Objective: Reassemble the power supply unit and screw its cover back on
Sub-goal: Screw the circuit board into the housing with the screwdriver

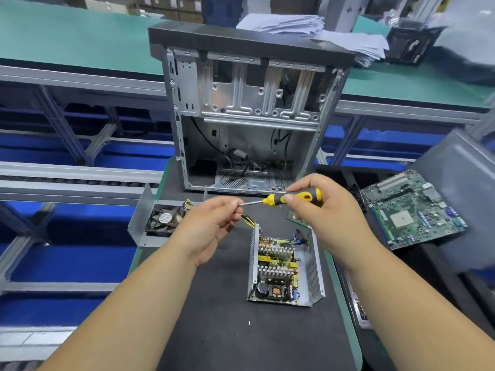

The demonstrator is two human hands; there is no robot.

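The open power supply unit (285, 266) sits on the black mat, its circuit board, heat sinks and coils showing inside the metal shell. Its grey cover (142, 220), carrying a black fan (164, 219), lies to the left of the mat. My right hand (318, 212) grips the yellow-and-black handle of a screwdriver (294, 198) held level above the unit. My left hand (211, 223) pinches the tip of the metal shaft; whether a screw sits between the fingertips is hidden.
An empty computer case (249, 113) stands open behind the mat. A green motherboard (412, 210) lies at the right beside a grey side panel (460, 188). A small white speck (249, 323) lies on the black mat (214, 317). Paper stacks (294, 22) rest behind.
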